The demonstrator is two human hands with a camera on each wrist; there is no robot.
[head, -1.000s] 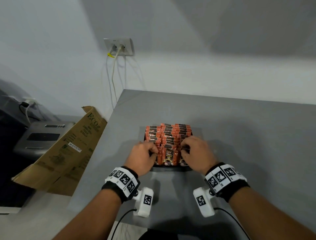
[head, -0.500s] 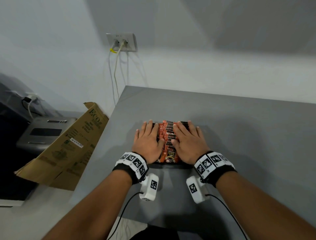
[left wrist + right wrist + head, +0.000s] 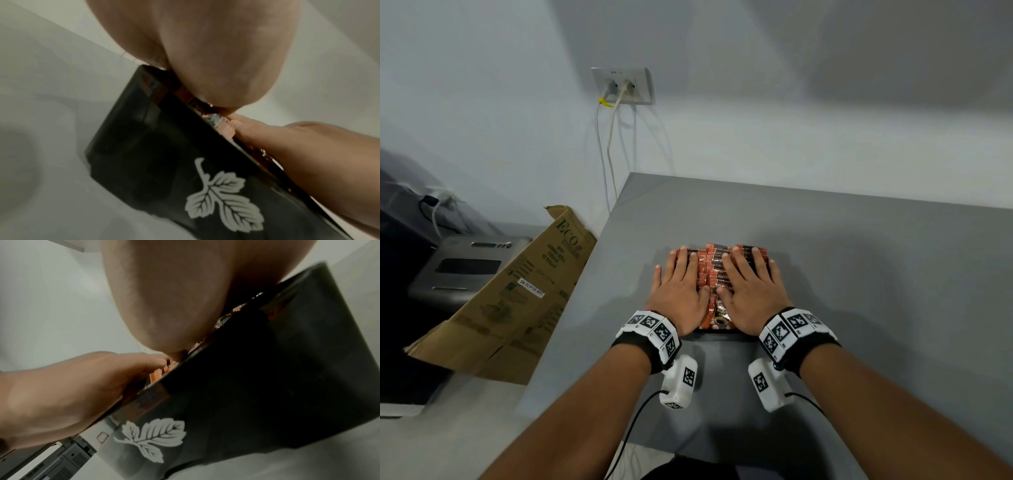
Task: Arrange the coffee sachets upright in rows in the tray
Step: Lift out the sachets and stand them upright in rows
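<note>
The black tray point(image 3: 156, 162), with a white leaf print on its near wall, sits on the grey table point(image 3: 859, 274). Above that wall, the left hand point(image 3: 681, 291) and right hand point(image 3: 748, 291) lie flat, palms down, fingers straight, pressing on the tops of the coffee sachets point(image 3: 714, 270) that stand in rows inside the tray. Between the hands a strip of orange sachets shows. Left of the tray, off the table, leans a cardboard box point(image 3: 517, 294); beyond the tray, a wall socket point(image 3: 623, 85).
</note>
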